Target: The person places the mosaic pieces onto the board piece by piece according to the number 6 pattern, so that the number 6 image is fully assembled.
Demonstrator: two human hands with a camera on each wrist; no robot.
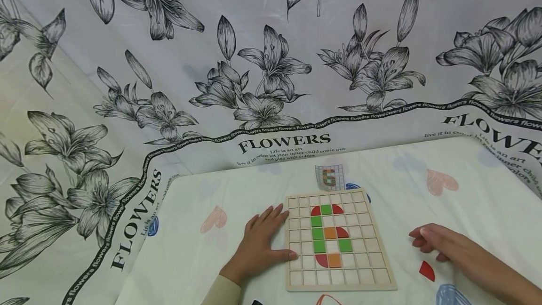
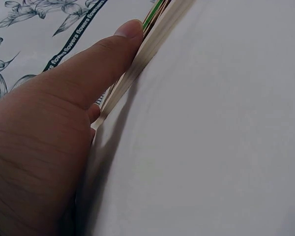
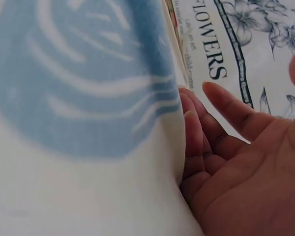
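Note:
A wooden grid board [image 1: 383, 289] lies on the cloth-covered table, with several red, green and orange tiles set in its cells. My left hand [image 1: 259, 244] rests along the board's left side, fingers spread and thumb on the rim. In the left wrist view, that thumb [image 2: 130, 32] lies over the board's edge [image 2: 137, 66]. To the right of the board is my right hand [image 1: 449, 246], loosely curled and holding nothing visible. A loose red quarter-round tile [image 1: 427, 271] lies on the cloth just below its fingers. In the right wrist view the right hand [image 3: 250, 162] has bent fingers, partly hidden by the cloth.
A small pattern card [image 1: 329, 178] showing a coloured figure on a grid lies behind the board's far edge. The white tablecloth [image 1: 186, 248] carries hearts and blue shapes. A flower-printed sheet [image 1: 262, 60] rises behind the table. A small black object [image 1: 257, 302] shows at the bottom edge.

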